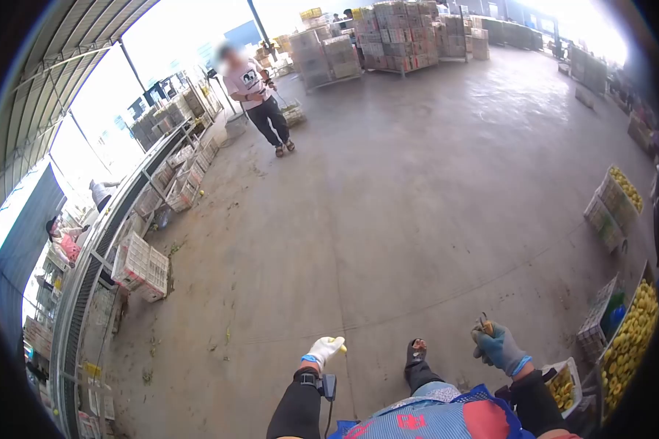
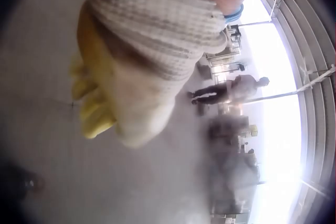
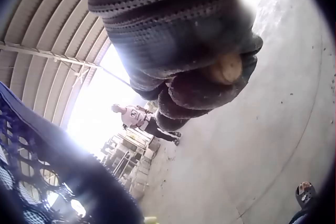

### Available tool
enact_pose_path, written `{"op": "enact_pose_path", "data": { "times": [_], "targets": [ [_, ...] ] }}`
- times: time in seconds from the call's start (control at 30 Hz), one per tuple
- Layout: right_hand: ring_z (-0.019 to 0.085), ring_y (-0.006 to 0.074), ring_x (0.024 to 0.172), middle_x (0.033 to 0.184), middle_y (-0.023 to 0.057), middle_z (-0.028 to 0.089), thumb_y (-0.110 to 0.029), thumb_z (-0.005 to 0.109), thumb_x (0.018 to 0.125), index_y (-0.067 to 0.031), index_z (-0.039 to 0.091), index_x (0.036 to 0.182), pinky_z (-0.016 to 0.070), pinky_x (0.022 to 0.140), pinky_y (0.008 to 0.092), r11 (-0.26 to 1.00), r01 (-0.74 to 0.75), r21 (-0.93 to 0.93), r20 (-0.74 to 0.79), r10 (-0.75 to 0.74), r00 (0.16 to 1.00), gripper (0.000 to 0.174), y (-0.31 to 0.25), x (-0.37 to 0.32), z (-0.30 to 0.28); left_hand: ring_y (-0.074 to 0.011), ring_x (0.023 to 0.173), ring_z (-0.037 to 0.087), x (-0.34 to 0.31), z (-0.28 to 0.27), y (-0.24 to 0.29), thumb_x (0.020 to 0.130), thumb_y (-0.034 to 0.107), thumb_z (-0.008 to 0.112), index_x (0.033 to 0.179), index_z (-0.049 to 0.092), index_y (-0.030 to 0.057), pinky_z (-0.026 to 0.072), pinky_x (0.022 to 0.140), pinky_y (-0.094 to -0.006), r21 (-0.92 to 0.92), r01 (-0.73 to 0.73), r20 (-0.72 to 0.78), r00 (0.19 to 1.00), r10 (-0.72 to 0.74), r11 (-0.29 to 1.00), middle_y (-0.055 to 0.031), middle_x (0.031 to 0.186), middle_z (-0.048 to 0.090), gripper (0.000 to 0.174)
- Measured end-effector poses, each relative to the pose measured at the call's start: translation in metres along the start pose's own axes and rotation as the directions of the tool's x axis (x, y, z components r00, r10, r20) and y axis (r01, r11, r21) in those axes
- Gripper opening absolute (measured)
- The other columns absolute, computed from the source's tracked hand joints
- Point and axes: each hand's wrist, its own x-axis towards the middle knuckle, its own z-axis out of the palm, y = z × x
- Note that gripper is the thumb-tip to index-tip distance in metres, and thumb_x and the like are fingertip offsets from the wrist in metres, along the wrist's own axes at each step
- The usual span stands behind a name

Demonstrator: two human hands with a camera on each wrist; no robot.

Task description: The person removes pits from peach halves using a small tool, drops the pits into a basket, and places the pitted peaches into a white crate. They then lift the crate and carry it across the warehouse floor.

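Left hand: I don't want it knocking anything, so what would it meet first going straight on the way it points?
The left hand seems to point over bare floor; the way looks free as far as the head view shows, though depth is unclear.

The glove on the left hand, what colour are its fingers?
The left glove has yellow fingers, best seen in the left wrist view.

Grey concrete floor (image 1: 388, 219); ribbed roof (image 1: 51, 66); crates (image 1: 399, 36) stacked far back; bright daylight.

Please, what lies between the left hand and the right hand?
In the head view, a shod foot and bare floor show between the left hand and the right hand.
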Motion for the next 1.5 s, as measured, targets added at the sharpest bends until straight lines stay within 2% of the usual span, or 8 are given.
{"op": "enact_pose_path", "data": {
  "times": [0.3,0.4,0.63,0.8,0.9,1.1,1.43,1.5],
  "targets": [
    [0.053,0.0084,0.049,0.063,0.0019,0.06,-0.03,0.068,0.094,-0.0115,0.064,0.098,0.0426,0.046,0.0247,0.997,0.026,-0.069,0.023,-0.025,0.999,0.019,-0.132,0.205,0.021,-0.014,0.091,0.067,0.168,-0.082,0.034,0.092,0.041,0.063,0.103,0.075,0.0066,0.05,0.083,-0.03,-0.2,-0.049,-0.031,0.999,0.043,0.979,-0.0039,0.098,0.076,0.038],
    [0.054,0.0074,0.051,0.064,0.0002,0.061,-0.031,0.069,0.093,-0.0116,0.065,0.094,0.0436,0.048,0.0237,0.987,0.015,-0.162,0.116,0.004,0.993,0.019,-0.192,0.261,0.044,-0.0145,0.077,0.067,0.18,-0.076,-0.039,0.096,0.045,0.061,0.115,0.067,0.0132,0.0506,0.068,-0.0319,-0.51,0.246,0.071,0.967,-0.244,0.824,-0.0013,0.096,0.075,0.038],
    [0.058,0.0072,0.055,0.069,0.0014,0.066,-0.036,0.067,0.094,-0.0118,0.065,0.095,0.0438,0.048,0.023,0.979,0.041,-0.197,0.166,-0.008,0.986,0.024,-0.286,0.387,0.084,-0.0196,0.083,0.066,0.201,-0.16,-0.065,0.095,0.05,0.057,0.121,0.064,0.0123,0.0509,0.072,-0.0382,-0.364,0.652,0.152,0.746,-0.648,0.665,-0.0035,0.102,0.074,0.046],
    [0.059,0.0074,0.055,0.072,0.0028,0.068,-0.037,0.067,0.095,-0.0115,0.065,0.098,0.043,0.047,0.0235,0.98,0.012,-0.2,0.207,0.031,0.978,0.025,-0.334,0.457,0.104,-0.0111,0.072,0.061,0.355,-0.235,0.0,0.089,0.034,0.075,0.116,0.065,0.0059,0.0496,0.062,-0.0286,-0.623,0.17,-0.188,0.915,-0.357,0.763,-0.0017,0.09,0.069,0.041],
    [0.059,0.0074,0.055,0.074,0.0032,0.069,-0.036,0.067,0.095,-0.0113,0.065,0.098,0.0428,0.046,0.0235,0.984,-0.015,-0.177,0.228,0.056,0.972,0.025,-0.362,0.508,0.105,-0.0159,0.096,0.065,0.447,-0.287,0.09,0.088,0.031,0.078,0.125,0.062,0.0006,0.0519,0.085,-0.0295,-0.608,-0.097,-0.423,0.88,-0.218,0.788,-0.0079,0.109,0.069,0.051],
    [0.059,0.0082,0.055,0.073,0.0037,0.068,-0.034,0.066,0.095,-0.0108,0.066,0.098,0.0423,0.045,0.0233,0.95,-0.052,-0.308,0.273,0.141,0.952,0.023,-0.441,0.598,0.07,-0.0199,0.12,0.055,0.54,-0.35,0.219,0.083,0.017,0.082,0.15,0.032,0.003,0.0444,0.101,-0.0312,-0.859,-0.335,-0.463,0.832,-0.307,0.387,-0.0141,0.137,0.053,0.085],
    [0.06,0.0083,0.057,0.076,0.0033,0.068,-0.037,0.065,0.095,-0.0072,0.065,0.106,0.0442,0.047,0.0234,0.888,0.079,-0.454,0.542,0.205,0.815,0.032,-0.673,0.905,0.168,-0.0256,0.143,0.032,0.725,-0.49,0.264,0.076,0.019,0.088,0.156,0.02,0.0094,0.0275,0.117,-0.0401,-0.711,-0.5,-0.697,0.405,-0.592,0.495,-0.0145,0.155,0.033,0.106],
    [0.06,0.0082,0.057,0.077,0.0032,0.068,-0.037,0.064,0.095,-0.0073,0.065,0.106,0.0443,0.047,0.0233,0.861,0.097,-0.498,0.557,0.233,0.797,0.032,-0.704,0.976,0.193,-0.025,0.131,0.046,0.763,-0.503,0.239,0.089,0.023,0.074,0.152,0.031,0.0117,0.0367,0.108,-0.0388,-0.709,-0.604,-0.659,0.387,-0.645,0.363,-0.0145,0.148,0.045,0.077]
  ]
}}
